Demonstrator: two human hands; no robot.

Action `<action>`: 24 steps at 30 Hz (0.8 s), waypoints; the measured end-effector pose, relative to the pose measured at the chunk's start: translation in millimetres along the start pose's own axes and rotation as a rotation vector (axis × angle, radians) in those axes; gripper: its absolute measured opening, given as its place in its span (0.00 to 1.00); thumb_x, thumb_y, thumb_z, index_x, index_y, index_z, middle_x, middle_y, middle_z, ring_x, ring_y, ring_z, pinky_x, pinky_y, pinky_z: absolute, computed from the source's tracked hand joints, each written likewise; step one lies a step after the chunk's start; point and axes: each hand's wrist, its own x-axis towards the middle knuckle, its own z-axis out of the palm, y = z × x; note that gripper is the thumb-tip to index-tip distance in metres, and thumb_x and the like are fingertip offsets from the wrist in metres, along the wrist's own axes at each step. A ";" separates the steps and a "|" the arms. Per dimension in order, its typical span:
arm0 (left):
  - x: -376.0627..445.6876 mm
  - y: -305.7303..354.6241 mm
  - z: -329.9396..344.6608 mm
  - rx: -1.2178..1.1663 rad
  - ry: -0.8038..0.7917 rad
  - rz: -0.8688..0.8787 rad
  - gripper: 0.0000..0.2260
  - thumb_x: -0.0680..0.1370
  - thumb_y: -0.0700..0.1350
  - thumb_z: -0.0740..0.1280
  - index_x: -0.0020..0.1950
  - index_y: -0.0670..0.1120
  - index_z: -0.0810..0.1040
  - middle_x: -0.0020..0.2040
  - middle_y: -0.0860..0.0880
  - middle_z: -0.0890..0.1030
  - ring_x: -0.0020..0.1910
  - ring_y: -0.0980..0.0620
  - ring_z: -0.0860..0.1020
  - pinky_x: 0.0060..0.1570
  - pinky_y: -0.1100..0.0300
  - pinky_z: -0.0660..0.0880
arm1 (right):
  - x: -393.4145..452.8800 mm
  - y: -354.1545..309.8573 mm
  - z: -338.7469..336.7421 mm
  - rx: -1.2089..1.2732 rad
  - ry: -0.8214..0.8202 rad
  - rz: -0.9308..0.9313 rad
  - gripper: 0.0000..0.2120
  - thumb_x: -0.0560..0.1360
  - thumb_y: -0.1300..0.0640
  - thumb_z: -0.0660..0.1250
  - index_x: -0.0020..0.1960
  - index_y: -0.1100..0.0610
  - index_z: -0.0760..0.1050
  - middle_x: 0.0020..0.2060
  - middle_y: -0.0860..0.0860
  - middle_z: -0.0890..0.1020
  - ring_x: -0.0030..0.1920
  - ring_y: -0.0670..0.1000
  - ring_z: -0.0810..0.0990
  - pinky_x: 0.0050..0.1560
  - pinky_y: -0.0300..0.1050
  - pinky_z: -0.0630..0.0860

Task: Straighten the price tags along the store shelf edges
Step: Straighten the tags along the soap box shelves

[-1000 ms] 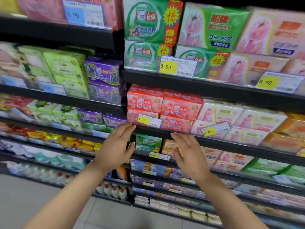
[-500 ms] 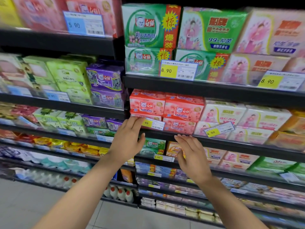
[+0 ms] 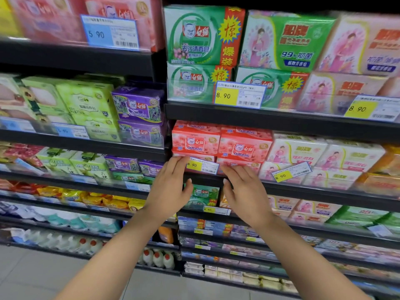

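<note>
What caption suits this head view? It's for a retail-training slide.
Both hands, left hand and right hand, reach for an 8.90 price tag below red soap packs.

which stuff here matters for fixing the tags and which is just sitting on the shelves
Part of the job:
left hand
right hand
8.90 tag between the hands
tilted 8.90 tag

Just there:
red soap packs
green soap packs
purple packs
bottles

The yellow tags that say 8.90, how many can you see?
4. One on the upper shelf by the green boxes, one at the far right edge, one between the hands, one tilted by the pink boxes. Lower tags are too blurry to read.
</note>
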 end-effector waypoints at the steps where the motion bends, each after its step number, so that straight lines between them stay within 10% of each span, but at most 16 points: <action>1: 1.8 -0.3 -1.5 -0.010 0.004 0.001 0.22 0.75 0.44 0.63 0.69 0.41 0.69 0.60 0.46 0.72 0.56 0.47 0.73 0.55 0.49 0.75 | 3.3 -2.8 1.5 0.002 0.007 0.012 0.17 0.75 0.60 0.61 0.63 0.59 0.73 0.52 0.53 0.79 0.52 0.54 0.74 0.56 0.50 0.73; 24: -0.4 -5.7 -10.0 0.139 -0.026 0.059 0.22 0.70 0.39 0.70 0.64 0.41 0.73 0.57 0.44 0.76 0.47 0.45 0.78 0.40 0.53 0.76 | 4.5 -20.8 10.1 -0.011 -0.066 0.101 0.24 0.73 0.60 0.66 0.68 0.58 0.68 0.57 0.54 0.78 0.56 0.55 0.75 0.59 0.54 0.73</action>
